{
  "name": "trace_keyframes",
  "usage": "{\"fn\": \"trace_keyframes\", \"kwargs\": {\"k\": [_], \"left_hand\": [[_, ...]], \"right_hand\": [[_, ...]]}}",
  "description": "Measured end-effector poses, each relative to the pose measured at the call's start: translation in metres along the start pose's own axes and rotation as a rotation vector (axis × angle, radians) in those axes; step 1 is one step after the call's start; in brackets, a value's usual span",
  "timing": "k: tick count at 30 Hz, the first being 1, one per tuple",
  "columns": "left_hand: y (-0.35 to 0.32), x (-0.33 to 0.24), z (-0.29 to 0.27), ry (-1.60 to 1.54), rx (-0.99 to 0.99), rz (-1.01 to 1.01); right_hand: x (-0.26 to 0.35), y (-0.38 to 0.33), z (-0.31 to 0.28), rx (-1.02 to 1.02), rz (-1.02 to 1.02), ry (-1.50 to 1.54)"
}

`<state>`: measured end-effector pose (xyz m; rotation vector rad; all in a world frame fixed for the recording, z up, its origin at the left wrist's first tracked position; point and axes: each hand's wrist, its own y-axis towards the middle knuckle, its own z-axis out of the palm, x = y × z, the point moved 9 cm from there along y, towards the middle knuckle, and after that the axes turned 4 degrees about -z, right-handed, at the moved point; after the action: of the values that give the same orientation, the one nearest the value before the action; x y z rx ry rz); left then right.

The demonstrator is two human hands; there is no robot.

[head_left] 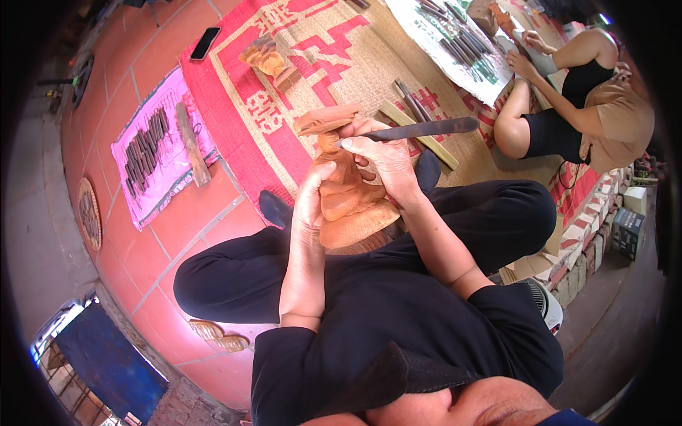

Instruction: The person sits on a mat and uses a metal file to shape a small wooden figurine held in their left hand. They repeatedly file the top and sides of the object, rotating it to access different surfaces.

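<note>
A carved wooden figure (348, 195) with a broad, layered base and a flat piece across its top stands upright in my lap. My left hand (311, 195) is closed against its left side, thumb lying on the wood. In my right hand (387, 160) is a carving chisel (433, 128), its long dark handle pointing to the right. The chisel's tip meets the figure near its upper part, just below the top piece; the exact cutting edge is hidden by my fingers.
A second wooden carving (268, 60) and a phone (205, 43) lie on the red-and-tan mat (334, 78). Left, a pink cloth (153, 192) holds several dark tools and a wooden stick (190, 142). Chisels (412, 99) lie ahead. Another person (604, 106) works at the right.
</note>
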<state>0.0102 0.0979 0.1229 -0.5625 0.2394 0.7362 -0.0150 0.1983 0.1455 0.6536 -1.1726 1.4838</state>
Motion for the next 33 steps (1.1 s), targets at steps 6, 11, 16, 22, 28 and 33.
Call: {"fn": "trace_keyframes", "kwargs": {"k": [6,11,16,22,28,33], "left_hand": [[0.002,0.001,0.001,0.015,0.005,0.003],[0.002,-0.007,0.003,0.115,-0.025,0.069],[0.002,-0.009,0.0,0.188,-0.066,0.08],[0.001,-0.011,-0.002,0.185,-0.104,0.109],[0.001,-0.012,0.001,0.19,-0.1,0.103],[0.0,-0.013,-0.005,0.225,-0.132,0.105]], "right_hand": [[0.006,-0.001,-0.003,-0.032,-0.025,0.219],[0.0,0.002,-0.004,-0.036,-0.085,0.133],[0.004,0.002,-0.007,-0.088,-0.097,0.187],[0.002,0.001,-0.004,-0.048,-0.07,0.068],[0.007,0.002,-0.007,-0.085,-0.131,0.124],[0.0,0.003,-0.002,-0.033,-0.102,0.067]]}}
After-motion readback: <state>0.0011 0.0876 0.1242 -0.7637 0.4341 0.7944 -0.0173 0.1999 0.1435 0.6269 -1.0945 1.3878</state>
